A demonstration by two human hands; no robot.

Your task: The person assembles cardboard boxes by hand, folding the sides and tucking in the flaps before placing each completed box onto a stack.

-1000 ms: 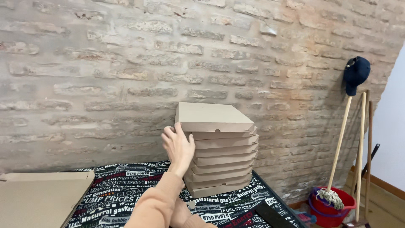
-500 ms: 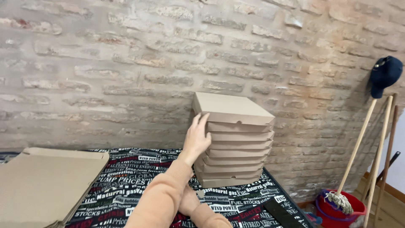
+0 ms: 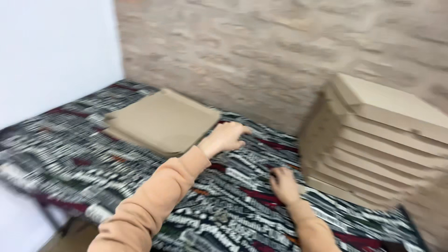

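— two hands over the cloth (image 3: 224, 214), both in peach sleeves (image 3: 154, 200). which is nearer?

— right hand (image 3: 283, 185), low and centre-right. it lies palm down on the black, white and red printed cloth, fingers slightly spread, gripping nothing. it sits just in front of the bottom corner of the stack (image 3: 373, 149).

— touching the stack?

— cannot tell; the view is blurred. near it, at least.

— and the left?

— left hand (image 3: 226, 136) reaches farther out, arm stretched across the cloth. fingers loosely curled, thumb side up, at the near right corner of the flat boxes (image 3: 161, 121). it seems to touch that edge, but the blur hides whether it pinches it. nothing is lifted.

— where do the flat boxes lie?

— on the cloth, left of centre, a small pile of unfolded tan cardboard, corners pointing toward the wall. well apart from the stack.

— the stack, then?

— right side, folded tan pizza-style boxes piled one on another, the top one sitting a bit skewed. it stands on the cloth close to the wall.

— behind it all?

— pale brick wall (image 3: 261, 51) across the back, and a plain white wall (image 3: 56, 56) on the left, meeting at the far corner of the cloth.
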